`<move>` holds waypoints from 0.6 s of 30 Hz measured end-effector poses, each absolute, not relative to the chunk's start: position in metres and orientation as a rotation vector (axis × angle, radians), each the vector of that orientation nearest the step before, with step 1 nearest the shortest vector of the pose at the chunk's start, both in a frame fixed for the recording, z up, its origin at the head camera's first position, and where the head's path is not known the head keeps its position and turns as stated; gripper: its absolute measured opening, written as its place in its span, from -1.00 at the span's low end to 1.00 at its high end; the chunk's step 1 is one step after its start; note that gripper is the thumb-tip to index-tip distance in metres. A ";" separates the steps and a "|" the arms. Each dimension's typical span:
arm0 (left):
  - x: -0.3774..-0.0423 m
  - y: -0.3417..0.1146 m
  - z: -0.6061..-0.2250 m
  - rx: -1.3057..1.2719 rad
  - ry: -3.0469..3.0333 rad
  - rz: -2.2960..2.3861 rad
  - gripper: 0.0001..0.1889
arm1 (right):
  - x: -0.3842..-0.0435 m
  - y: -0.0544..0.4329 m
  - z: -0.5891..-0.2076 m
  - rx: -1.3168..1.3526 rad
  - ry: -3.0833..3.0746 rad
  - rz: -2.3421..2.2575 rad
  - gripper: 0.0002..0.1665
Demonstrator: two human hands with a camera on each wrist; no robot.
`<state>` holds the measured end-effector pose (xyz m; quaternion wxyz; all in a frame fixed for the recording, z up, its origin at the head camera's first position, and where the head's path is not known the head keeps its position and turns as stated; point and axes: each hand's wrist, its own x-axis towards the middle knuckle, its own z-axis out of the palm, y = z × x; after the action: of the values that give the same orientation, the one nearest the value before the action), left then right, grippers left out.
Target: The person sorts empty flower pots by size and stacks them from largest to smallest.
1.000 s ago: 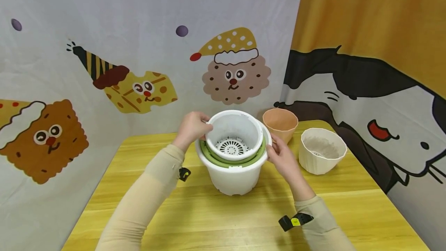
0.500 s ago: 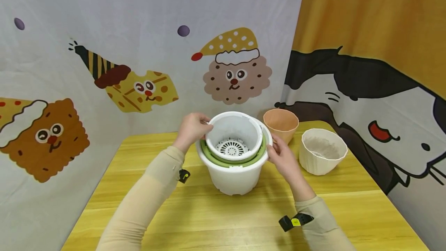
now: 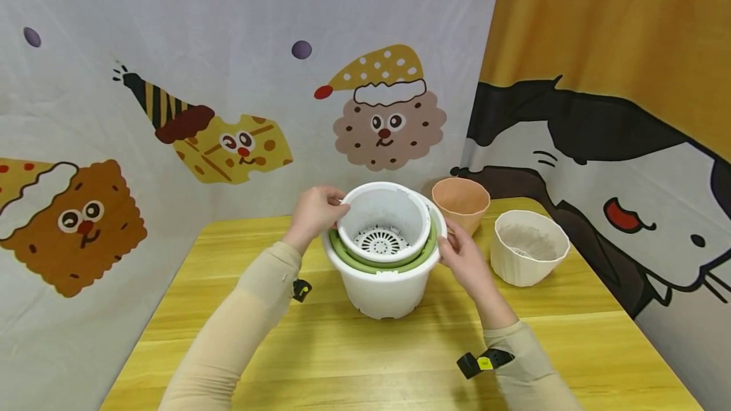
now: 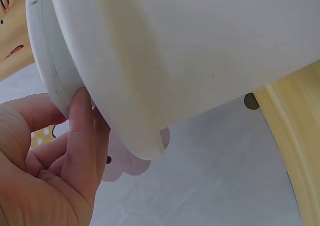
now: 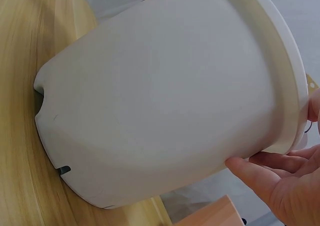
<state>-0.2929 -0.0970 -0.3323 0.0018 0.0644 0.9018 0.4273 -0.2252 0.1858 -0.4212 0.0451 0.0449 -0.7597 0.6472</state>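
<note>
Head: pinching inner white pot (image 3: 381, 203) with left hand (image 3: 316, 215), holding outer white pot (image 3: 388, 295) with right hand (image 3: 464, 260); nested on table (image 3: 365, 360), green pot (image 3: 348, 257) between. Left wrist: pinching at rim. Right wrist: gripping around rim. Probably light, stiff, slightly slick; grasp by rims.

At frame centre, the left hand (image 3: 317, 213) pinches the rim of a small white pot (image 3: 381, 205) nested with a green pot (image 3: 374, 267) inside a larger white pot (image 3: 385, 297), whose rim the right hand (image 3: 461, 257) holds. Right of centre stand a peach pot (image 3: 460, 196) and a cream pot (image 3: 525, 265).
</note>
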 end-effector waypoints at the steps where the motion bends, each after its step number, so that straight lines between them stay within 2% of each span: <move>1: -0.292 -0.097 -0.332 0.206 2.839 1.333 -0.74 | -0.225 0.186 -0.421 0.136 -2.322 1.978 -0.36; 18: -0.294 -0.099 -0.336 0.206 2.827 1.386 -0.75 | -0.224 0.186 -0.420 0.122 -2.346 1.967 -0.35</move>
<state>-0.2939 -0.0990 -0.3359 -0.0068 0.0654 0.8959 0.4394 -0.2238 0.1859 -0.4199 0.0389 0.0399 -0.7650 0.6416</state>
